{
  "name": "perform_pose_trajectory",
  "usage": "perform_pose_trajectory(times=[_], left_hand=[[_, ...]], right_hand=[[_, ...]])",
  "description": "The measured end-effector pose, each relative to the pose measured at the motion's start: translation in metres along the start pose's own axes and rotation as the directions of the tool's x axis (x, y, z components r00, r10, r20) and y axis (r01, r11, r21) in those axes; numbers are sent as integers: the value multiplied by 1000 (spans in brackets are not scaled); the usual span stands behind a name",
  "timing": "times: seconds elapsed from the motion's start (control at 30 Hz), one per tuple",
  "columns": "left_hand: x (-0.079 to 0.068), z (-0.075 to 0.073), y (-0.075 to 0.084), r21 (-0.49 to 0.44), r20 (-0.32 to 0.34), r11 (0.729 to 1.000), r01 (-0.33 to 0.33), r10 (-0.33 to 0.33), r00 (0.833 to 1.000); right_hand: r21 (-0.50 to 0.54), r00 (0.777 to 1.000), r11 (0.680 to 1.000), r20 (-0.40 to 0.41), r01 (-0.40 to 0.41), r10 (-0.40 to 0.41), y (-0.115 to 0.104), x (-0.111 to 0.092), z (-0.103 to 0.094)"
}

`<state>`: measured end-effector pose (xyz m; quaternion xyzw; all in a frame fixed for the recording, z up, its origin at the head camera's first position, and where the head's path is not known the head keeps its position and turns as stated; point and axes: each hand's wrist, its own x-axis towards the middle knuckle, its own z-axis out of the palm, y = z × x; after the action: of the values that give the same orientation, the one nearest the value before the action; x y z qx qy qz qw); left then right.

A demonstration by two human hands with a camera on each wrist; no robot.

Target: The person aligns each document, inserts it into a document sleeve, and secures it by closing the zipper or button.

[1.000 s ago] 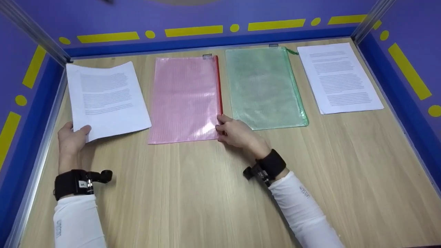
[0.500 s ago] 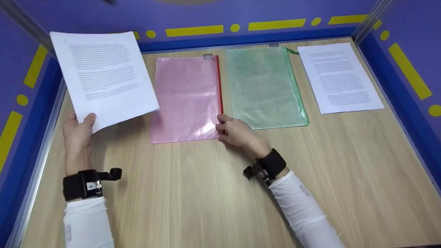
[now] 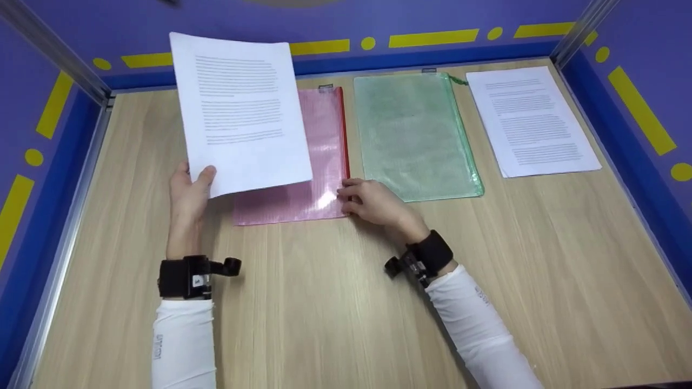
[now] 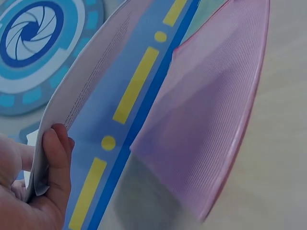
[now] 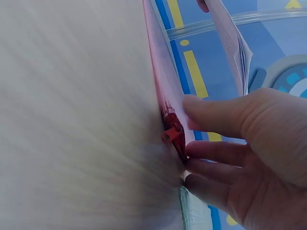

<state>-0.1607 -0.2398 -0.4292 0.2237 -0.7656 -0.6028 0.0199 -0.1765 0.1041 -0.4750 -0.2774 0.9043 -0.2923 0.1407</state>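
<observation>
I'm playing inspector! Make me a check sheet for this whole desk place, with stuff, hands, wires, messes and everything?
Surface: light wood-grain tabletop.
Job's things: printed pages, held up, hiding part of the pink pouch from the head camera; right of that, the green pouch, then a paper stack; pouches and stack lie on the tabletop.
Clutter: nothing seen.
Left grip: holds the pages near their lower left corner.
Right grip: fingers at the pink pouch's red zip edge; can't tell if they pinch it.
Cables: nothing seen.
Surroundings: purple-blue walls with yellow bars and dots; metal post at the back right corner.
</observation>
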Motion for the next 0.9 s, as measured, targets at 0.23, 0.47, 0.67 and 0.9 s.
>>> perform_pose_trajectory(times=[0.23,0.47,0.67,0.9], left_hand=[[-23,26,3,-58,39,989,-139,141,989],[-31,57,0,-101,70,979,-175,182,981],[-33,86,-4,-110,137,979,-170,185,973],[-36,113,-6,-156,176,978,-138,165,970]], right_hand=[[382,980,920,-128,-92,151,2,0,-10],[825,922,546,-90,-143,378,7,2,-19],[869,885,448,-27,-209,465,13,5,-26],[956,828,231,20,-179,560,16,7,-30]])
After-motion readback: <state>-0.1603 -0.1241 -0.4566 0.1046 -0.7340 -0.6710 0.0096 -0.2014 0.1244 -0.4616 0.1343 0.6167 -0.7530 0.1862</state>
